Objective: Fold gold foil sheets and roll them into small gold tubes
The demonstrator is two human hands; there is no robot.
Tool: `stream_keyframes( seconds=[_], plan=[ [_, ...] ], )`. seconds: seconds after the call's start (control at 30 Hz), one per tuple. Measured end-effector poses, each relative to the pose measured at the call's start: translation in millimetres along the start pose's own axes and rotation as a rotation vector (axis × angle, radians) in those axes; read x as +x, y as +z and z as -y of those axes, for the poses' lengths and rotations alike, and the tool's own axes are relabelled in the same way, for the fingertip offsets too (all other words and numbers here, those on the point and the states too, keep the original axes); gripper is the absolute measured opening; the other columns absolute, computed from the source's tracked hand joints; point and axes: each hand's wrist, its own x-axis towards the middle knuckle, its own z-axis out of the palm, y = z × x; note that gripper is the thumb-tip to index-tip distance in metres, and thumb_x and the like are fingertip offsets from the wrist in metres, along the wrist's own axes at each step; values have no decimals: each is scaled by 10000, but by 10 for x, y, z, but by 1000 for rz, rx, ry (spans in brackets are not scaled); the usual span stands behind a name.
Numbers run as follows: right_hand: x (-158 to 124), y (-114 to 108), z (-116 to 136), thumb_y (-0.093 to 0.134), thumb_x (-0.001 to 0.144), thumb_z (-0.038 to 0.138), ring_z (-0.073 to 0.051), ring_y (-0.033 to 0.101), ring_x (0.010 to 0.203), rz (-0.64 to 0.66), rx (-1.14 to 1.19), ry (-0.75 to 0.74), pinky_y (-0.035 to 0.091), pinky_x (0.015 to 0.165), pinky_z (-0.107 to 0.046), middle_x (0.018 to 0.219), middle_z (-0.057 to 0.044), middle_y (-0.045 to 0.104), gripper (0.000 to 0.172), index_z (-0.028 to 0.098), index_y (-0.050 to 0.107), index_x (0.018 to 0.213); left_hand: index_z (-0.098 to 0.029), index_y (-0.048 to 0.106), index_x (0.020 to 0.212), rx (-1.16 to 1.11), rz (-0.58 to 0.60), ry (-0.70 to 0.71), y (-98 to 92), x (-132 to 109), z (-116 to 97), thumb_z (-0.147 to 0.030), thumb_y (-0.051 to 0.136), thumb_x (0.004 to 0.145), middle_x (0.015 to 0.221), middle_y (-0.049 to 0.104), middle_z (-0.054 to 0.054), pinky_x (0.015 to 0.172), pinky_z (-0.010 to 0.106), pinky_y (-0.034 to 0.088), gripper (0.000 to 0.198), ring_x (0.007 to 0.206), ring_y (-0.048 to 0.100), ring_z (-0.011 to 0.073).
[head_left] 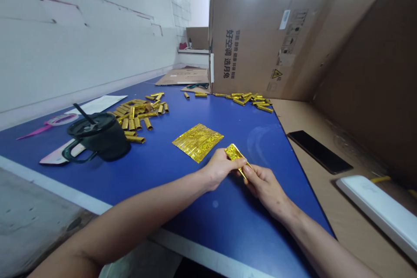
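Observation:
Both hands grip one folded piece of shiny gold foil paper above the blue table. My left hand is closed on it, its thumb pressed along the upper side. From the right, my right hand pinches the lower end between thumb and fingers; some fingertips are hidden behind the foil. Just beyond my left hand, a flat stack of square gold foil paper lies on the table.
A heap of gold foil rolls lies left, near a dark mug with a straw. More gold rolls lie by a large cardboard box. A black phone and a white device sit on cardboard at right.

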Motion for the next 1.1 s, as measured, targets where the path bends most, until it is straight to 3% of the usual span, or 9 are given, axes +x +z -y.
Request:
stream_keyframes(
  seconds=[0.2, 0.4, 0.77, 1.1],
  plan=[
    [1, -38, 24, 413, 775, 555, -54, 195, 389, 56, -19, 19, 131, 367, -208, 435, 80, 279, 424, 181, 422, 577, -116, 502, 625, -6, -73, 31, -158, 67, -71, -276, 661, 635, 556, 538, -20, 434, 169, 359, 226, 433, 456, 42],
    [-4, -126, 16, 414, 779, 550, -51, 202, 366, 73, -74, 37, 127, 360, -209, 410, 83, 292, 424, 179, 429, 574, -127, 470, 599, 66, -31, 53, -245, 103, -82, -332, 617, 686, 549, 511, -31, 401, 171, 340, 267, 394, 429, 35],
    [11, -188, 34, 452, 763, 538, -55, 275, 362, -103, -122, 20, 196, 371, -207, 404, 62, 367, 439, 183, 407, 508, -119, 543, 688, 190, -101, 113, -165, 61, -81, -347, 607, 684, 571, 549, -14, 432, 182, 353, 237, 416, 455, 47],
    [-6, -150, 32, 493, 756, 475, -61, 362, 381, -66, -156, 22, 261, 384, -195, 478, 39, 488, 343, 166, 505, 608, -121, 546, 640, 250, -138, 153, -188, 65, -79, -298, 616, 664, 540, 504, -37, 505, 198, 361, 192, 491, 444, 64]
  ],
)
